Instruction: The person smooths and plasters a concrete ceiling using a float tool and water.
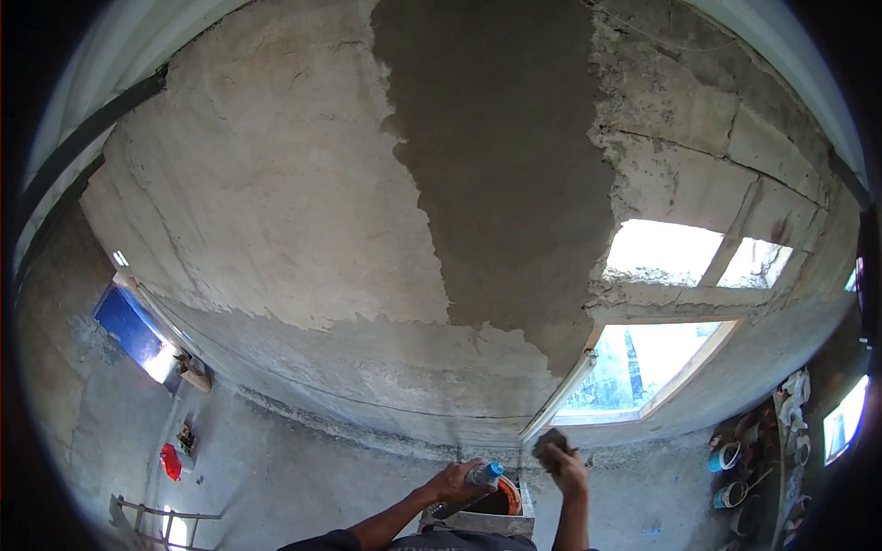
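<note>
My left hand (452,482) is closed around a tool handle with a blue end (485,474), held over an orange bucket (508,500) and a grey board (478,524). My right hand (567,464) is raised and grips a dark lump or pad (549,442), close to the wall's edge below the window opening. Overhead, a dark band of wet plaster (501,165) runs down the middle of the rough pale concrete ceiling (266,202).
Bright window openings (643,367) lie to the right, with a pale strip (559,399) along their frame. Pipe rolls and fittings (730,468) hang on the right wall. A blue panel (129,321) and a red object (171,461) are on the left wall.
</note>
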Motion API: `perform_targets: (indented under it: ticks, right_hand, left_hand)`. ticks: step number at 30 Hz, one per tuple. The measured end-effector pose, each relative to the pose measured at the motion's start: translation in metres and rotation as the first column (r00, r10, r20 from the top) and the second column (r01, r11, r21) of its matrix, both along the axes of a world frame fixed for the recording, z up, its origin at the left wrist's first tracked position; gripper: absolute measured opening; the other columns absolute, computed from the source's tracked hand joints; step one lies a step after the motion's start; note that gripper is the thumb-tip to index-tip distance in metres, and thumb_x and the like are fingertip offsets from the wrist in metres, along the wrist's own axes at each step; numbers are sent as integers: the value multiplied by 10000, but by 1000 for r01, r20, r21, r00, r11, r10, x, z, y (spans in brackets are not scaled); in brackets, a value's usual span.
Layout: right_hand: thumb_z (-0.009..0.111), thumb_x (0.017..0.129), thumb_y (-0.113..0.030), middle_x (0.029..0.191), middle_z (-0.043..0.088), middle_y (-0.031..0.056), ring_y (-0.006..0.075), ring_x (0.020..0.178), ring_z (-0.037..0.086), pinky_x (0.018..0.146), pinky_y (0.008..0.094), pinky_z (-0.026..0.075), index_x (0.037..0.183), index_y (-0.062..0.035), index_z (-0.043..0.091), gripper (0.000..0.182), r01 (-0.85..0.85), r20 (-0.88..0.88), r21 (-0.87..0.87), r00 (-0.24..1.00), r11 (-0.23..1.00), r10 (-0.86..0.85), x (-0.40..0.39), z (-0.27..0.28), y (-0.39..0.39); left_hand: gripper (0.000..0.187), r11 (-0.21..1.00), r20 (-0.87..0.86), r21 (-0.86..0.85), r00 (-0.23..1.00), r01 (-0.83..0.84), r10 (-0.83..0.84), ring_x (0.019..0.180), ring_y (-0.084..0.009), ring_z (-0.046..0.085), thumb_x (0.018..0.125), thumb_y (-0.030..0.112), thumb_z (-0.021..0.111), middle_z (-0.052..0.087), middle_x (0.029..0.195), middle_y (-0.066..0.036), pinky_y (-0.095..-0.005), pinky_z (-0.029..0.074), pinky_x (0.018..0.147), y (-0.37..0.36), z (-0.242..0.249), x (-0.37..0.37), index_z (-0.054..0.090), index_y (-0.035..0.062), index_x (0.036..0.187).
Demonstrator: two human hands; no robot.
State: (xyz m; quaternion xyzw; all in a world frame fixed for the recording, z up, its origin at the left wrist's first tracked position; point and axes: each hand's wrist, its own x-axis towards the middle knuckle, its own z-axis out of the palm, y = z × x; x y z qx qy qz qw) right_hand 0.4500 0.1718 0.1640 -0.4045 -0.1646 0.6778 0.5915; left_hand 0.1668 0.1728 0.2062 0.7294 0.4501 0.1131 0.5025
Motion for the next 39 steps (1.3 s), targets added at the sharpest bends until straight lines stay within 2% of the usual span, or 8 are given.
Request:
perform_targets:
  ticks: [2, 6, 8, 10, 17, 21, 31, 39]
  right_hand:
    - [633, 847, -17, 877, 654, 97, 176, 723, 642, 574, 284, 521, 1019, 24, 601, 180, 180, -222, 47, 961, 983, -165, 17, 1, 2]
    - [664, 805, -20, 806, 657, 99, 186, 629, 641, 494, 267, 510, 912, 14, 640, 115, 180, 551, -138, 831, 974, -76, 52, -52, -1]
    - [676, 785, -27, 759, 658, 86, 167, 603, 638, 463, 263, 499, 875, 5, 657, 97, 199, 354, -75, 921, 977, -160, 40, -41, -4]
    - [686, 780, -27, 769, 662, 77, 149, 623, 642, 495, 258, 511, 900, -3, 664, 124, 68, 646, -95, 763, 993, 9, 31, -57, -10]
    - [660, 852, -89, 918, 657, 72, 179, 775, 652, 678, 311, 552, 1008, -2, 628, 181, -103, 64, -145, 992, 984, 113, -52, -87, -12]
    - [653, 851, -98, 807, 654, 58, 155, 651, 631, 555, 274, 534, 967, -43, 640, 129, -40, 58, -208, 997, 977, 54, -75, -58, -15]
    - [613, 854, -42, 883, 650, 87, 221, 747, 649, 626, 368, 564, 985, -34, 616, 131, -30, -82, -251, 997, 967, 9, -69, -79, -1]
    - [645, 872, -148, 903, 642, 51, 187, 717, 636, 559, 326, 529, 1055, -80, 590, 202, 87, -167, -95, 981, 992, -102, -20, -38, -9]
  left_hand:
    - [914, 999, -15, 18, 999, -47, 48, 1026, -382, 613, 705, 701, 629, 634, 1062, -250, -404, 466, 916, -3, 1, -2, 471, 26, 1300]
    - [936, 996, -54, 17, 994, -91, 91, 1066, -391, 590, 705, 717, 613, 619, 1093, -262, -418, 452, 939, -5, -16, -3, 467, 10, 1300]
    - [956, 996, -116, -5, 989, -89, 88, 1083, -393, 579, 699, 730, 605, 605, 1118, -269, -419, 444, 950, -5, 7, 3, 463, -2, 1298]
    - [977, 995, -184, -41, 980, -87, 79, 1100, -394, 568, 694, 743, 597, 592, 1142, -275, -420, 437, 962, -5, 13, 7, 459, -14, 1297]
    - [1040, 995, -367, -104, 930, -2, -36, 1119, -394, 554, 669, 782, 569, 560, 1188, -289, -419, 438, 950, 12, 0, 27, 454, -49, 1283]
    - [1025, 991, -430, -130, 901, 10, -65, 1089, -389, 573, 653, 784, 574, 571, 1168, -295, -419, 456, 917, 16, -10, 31, 508, -67, 1219]
    - [1046, 950, -451, -287, 857, 124, -248, 1040, -396, 598, 632, 830, 525, 610, 1089, -291, -421, 469, 888, 29, -21, 27, 575, -84, 1137]
    - [869, 997, -163, 27, 984, -74, 77, 976, -376, 630, 692, 732, 604, 649, 978, -252, -425, 488, 847, 17, 21, 14, 544, -8, 1144]
